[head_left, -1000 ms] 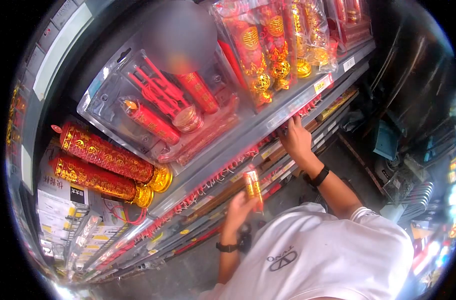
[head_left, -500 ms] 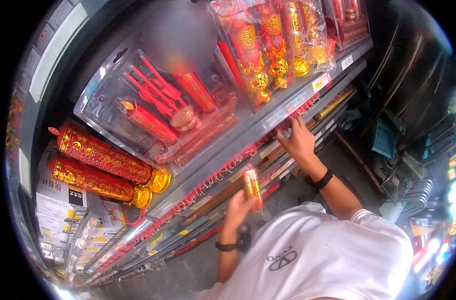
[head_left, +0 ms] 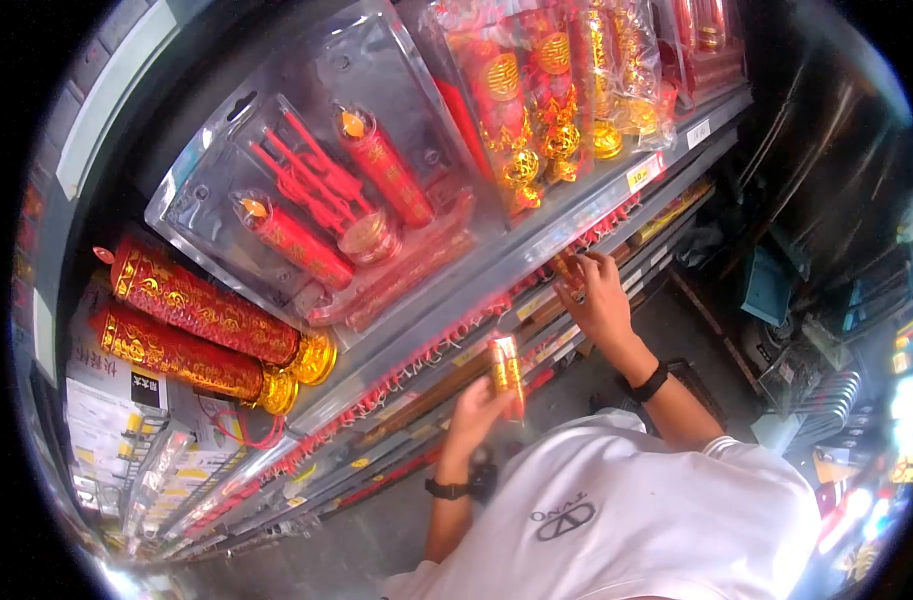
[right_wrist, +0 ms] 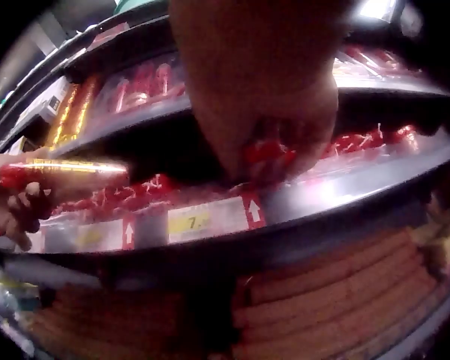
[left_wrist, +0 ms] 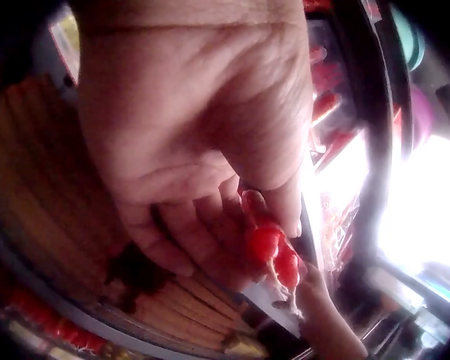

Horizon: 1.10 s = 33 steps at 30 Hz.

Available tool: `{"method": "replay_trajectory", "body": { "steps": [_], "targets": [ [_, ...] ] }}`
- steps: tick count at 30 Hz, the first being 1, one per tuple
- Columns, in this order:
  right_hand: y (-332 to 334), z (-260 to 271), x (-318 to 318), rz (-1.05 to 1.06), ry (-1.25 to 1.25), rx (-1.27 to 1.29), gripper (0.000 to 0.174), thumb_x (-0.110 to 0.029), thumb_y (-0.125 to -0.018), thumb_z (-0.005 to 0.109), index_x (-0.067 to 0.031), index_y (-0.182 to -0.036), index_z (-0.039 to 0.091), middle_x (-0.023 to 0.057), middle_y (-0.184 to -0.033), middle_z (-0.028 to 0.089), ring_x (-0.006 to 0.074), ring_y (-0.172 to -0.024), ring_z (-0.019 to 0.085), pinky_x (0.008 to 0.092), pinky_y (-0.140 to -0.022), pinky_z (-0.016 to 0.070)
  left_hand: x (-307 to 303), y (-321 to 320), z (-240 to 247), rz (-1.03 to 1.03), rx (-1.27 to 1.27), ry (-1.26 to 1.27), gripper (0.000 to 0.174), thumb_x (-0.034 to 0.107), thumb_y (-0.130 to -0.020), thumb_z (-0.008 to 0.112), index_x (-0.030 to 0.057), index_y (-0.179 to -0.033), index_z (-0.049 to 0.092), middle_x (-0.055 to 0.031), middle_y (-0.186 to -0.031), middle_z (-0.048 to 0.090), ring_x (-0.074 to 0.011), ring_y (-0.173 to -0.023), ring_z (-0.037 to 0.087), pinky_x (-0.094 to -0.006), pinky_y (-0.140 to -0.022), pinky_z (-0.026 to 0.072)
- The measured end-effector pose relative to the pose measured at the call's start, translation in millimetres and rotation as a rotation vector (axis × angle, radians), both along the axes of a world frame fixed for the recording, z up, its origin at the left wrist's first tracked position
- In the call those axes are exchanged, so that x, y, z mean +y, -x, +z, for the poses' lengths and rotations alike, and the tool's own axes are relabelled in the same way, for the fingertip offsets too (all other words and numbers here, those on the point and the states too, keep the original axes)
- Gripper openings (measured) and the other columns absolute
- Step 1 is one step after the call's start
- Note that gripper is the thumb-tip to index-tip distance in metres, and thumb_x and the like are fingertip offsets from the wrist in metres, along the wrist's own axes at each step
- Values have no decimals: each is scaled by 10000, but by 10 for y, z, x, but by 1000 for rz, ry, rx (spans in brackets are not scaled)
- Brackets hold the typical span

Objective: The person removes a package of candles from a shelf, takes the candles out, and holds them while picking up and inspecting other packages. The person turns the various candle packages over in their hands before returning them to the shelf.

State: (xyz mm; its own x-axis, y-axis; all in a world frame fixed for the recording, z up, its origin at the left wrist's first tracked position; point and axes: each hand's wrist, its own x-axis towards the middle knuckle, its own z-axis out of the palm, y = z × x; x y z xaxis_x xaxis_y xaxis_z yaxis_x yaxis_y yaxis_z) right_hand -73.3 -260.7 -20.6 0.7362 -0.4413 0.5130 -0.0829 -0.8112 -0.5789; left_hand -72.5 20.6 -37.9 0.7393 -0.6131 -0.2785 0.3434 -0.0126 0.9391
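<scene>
My left hand (head_left: 474, 415) grips a slim red-and-gold pack of candles (head_left: 509, 375). In the left wrist view, two red candle ends (left_wrist: 274, 251) with pale wicks stick out beside the thumb of this hand (left_wrist: 202, 135). Farther right, at the lower shelf's edge, my right hand (head_left: 599, 305) has curled fingers around a small reddish item. The right wrist view shows red (right_wrist: 270, 152) within the shadowed fingers of that hand (right_wrist: 266, 112), above a row of red candles (right_wrist: 131, 196) with white wicks. The item's full shape is hidden.
The upper shelf's edge (head_left: 427, 290) crosses above both hands. On it stand a clear candle blister pack (head_left: 327, 215), two red-gold cylinders (head_left: 192, 350) and bagged red-gold ornaments (head_left: 537, 100). Below the candle row lie brown bundles (right_wrist: 337, 300). A blue-green bin (head_left: 767, 285) is at the right.
My right hand has drawn back and down slightly from under the upper shelf edge, with a reddish item now visible at its fingers. The left hand still grips the pack, nearly unmoved.
</scene>
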Motion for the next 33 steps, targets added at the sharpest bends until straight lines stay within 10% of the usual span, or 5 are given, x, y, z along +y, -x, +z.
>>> {"method": "replay_trajectory", "body": {
  "steps": [13,22,33],
  "targets": [
    [88,-81,-121,52,-219,-125,338,-184,-945,685,-29,-1234,604,145,-1035,681,325,-902,672,397,-784,543,8,-19,-15,-86,-34,-21,303,102,-963,681,-9,-1230,591,-62,-1039,703,-110,-869,674,-248,-736,533],
    [289,-315,-284,317,-1406,110,306,-231,-995,635,27,-1160,658,-23,-862,655,53,-706,552,204,-635,442,-51,58,116,-95,-4,42,421,92,-909,745,12,-1276,555,-54,-1076,702,-120,-896,688,-247,-737,535],
    [610,-150,-5,580,-1374,395,331,-242,-910,667,-14,-1149,643,28,-1035,682,104,-911,642,254,-818,510,-109,23,161,-45,43,105,460,121,-902,763,24,-1292,538,-60,-1113,685,-135,-926,686,-261,-790,552]
  ]
}}
